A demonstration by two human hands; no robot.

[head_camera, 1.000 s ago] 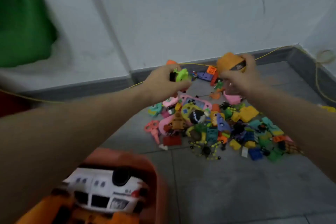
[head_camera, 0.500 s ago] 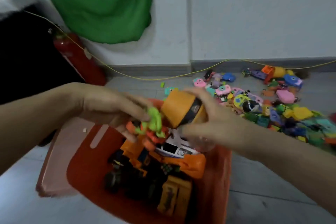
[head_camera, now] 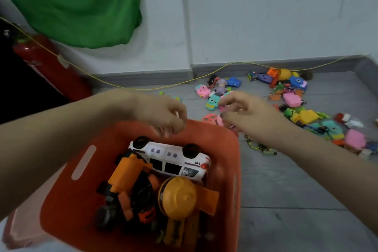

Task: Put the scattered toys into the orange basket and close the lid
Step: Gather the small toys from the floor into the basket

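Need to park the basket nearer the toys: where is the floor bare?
Bare grey floor lies right of the orange basket, below the beaded chain. Crowded: the toy pile from the wall to the right edge. A strip by the yellow cord is bare too.

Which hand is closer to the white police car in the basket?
The left hand. It hangs just above the white police car, over the far rim of the orange basket. The right hand is farther off, up and to the right, past the basket's corner.

Orange basket point(head_camera: 67, 200) top open; toys point(head_camera: 294, 100) crowd floor.
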